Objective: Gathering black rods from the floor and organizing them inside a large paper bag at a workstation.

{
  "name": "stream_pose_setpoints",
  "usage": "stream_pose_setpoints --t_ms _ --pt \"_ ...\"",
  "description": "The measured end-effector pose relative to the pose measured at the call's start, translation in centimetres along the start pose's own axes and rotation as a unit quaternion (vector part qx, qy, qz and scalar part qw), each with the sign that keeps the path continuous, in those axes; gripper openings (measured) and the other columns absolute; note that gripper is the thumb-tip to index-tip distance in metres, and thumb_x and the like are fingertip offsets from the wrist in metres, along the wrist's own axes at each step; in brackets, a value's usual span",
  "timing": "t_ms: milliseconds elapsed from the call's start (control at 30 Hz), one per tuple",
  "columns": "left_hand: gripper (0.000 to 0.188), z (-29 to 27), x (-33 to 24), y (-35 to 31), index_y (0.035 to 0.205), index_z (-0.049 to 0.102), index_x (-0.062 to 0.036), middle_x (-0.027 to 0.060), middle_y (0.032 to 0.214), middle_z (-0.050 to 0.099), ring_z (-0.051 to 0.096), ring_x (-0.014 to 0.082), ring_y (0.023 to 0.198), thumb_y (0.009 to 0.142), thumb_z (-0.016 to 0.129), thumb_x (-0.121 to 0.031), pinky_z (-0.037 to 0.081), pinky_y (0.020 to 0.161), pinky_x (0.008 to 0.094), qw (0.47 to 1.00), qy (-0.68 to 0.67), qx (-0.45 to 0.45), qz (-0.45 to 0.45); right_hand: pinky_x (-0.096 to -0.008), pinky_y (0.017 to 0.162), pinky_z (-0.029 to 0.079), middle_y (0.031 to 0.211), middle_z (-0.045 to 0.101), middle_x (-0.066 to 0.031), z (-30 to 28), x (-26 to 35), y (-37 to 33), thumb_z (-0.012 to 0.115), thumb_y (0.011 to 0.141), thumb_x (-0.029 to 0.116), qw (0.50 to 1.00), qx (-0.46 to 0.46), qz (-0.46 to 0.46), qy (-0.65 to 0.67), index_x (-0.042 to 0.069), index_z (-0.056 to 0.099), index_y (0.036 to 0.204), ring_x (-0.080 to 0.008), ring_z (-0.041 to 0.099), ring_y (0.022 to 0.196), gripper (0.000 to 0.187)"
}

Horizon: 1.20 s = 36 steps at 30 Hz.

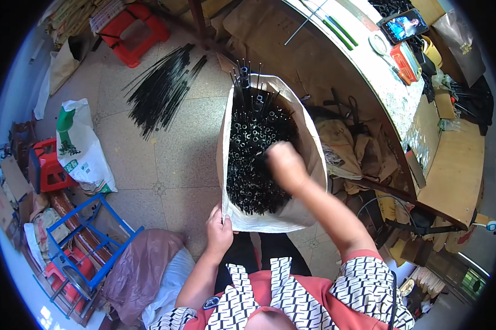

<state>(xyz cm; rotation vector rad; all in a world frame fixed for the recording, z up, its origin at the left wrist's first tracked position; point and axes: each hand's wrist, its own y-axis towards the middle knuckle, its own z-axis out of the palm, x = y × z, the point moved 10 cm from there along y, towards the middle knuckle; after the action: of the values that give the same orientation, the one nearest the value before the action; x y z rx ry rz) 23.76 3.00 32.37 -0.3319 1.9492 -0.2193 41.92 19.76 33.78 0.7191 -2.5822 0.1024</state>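
A tall white woven sack (307, 113) stands upright in front of me, packed with black rods and thin tubes (256, 137). Most show only their round ends; a few stick up higher at the far side. My left hand (219, 228) grips the sack's near left rim, fingers outside and thumb over the edge. Over the right part of the rods, inside the sack's mouth, is my right hand (286, 164), slightly blurred. Its fingers curl down into a closed shape, with something dark at their tips. What they hold is hidden.
Loose black rods (165, 88) lie fanned on the tiled floor, near a red stool (132, 33). To the right runs a workbench (391, 104) bearing a phone (405, 26). On the left are a white bag (83, 143), a blue metal frame (94, 242) and a purple bag (143, 269).
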Motion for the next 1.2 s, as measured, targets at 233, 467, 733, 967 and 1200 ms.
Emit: stream_pose_setpoints --t_ms 233,467,733,967,1200 --pt "0.033 -0.5 -0.8 0.4 0.118 0.055 0.0068 0.0173 0.111 0.058 0.065 0.0191 0.06 0.087 0.042 0.004 0.053 0.048 0.0273 0.985 -0.144 -0.018 -0.089 -0.0408 0.067 0.05 0.08 0.057 -0.0186 -2.3 -7.5 -1.9 0.054 0.077 -0.009 0.97 -0.093 0.165 0.15 0.003 0.055 0.098 -0.0357 0.059 0.073 0.024" --pt "0.034 0.3 -0.7 0.3 0.119 0.053 0.0068 0.0174 0.111 0.057 0.065 0.0199 0.063 0.087 0.043 0.004 0.054 0.05 0.0275 0.988 -0.126 0.014 -0.088 -0.0406 0.072 0.05 0.084 0.058 -0.02 -2.3 -9.3 -3.8 0.055 0.071 -0.008 0.988 -0.041 0.134 0.07 0.001 0.058 0.098 -0.0385 0.059 0.083 0.029" --pt "0.033 -0.1 0.2 0.1 0.119 0.053 0.0072 0.0178 0.108 0.056 0.065 0.0209 0.066 0.088 0.043 0.003 0.055 0.052 0.0281 0.979 -0.162 -0.001 -0.125 -0.0426 0.085 0.048 0.102 0.06 -0.0235 -4.2 -8.6 -5.5 0.064 0.083 0.009 0.993 -0.011 0.121 0.009 -0.002 0.047 0.122 -0.0405 0.058 0.095 0.044" --pt "0.03 -0.3 1.4 0.2 0.114 0.054 0.0077 0.0176 0.104 0.056 0.064 0.0243 0.074 0.086 0.045 0.001 0.055 0.058 0.0317 0.995 -0.068 -0.004 -0.066 -0.0396 0.092 0.045 0.119 0.054 -0.025 -3.8 -5.5 -4.7 0.072 0.08 0.023 0.972 -0.033 0.191 0.131 -0.002 0.05 0.122 -0.037 0.056 0.105 0.055" --pt "0.024 -0.1 -3.6 1.0 0.107 0.057 0.007 0.0123 0.09 0.055 0.062 0.0193 0.062 0.087 0.044 0.0 0.052 0.049 0.0297 0.98 0.09 -0.044 0.173 -0.0438 0.094 0.043 0.116 0.053 -0.0241 2.1 5.8 -4.9 0.068 0.074 0.018 0.987 0.094 -0.126 -0.037 0.004 0.051 0.121 -0.0354 0.054 0.107 0.051"
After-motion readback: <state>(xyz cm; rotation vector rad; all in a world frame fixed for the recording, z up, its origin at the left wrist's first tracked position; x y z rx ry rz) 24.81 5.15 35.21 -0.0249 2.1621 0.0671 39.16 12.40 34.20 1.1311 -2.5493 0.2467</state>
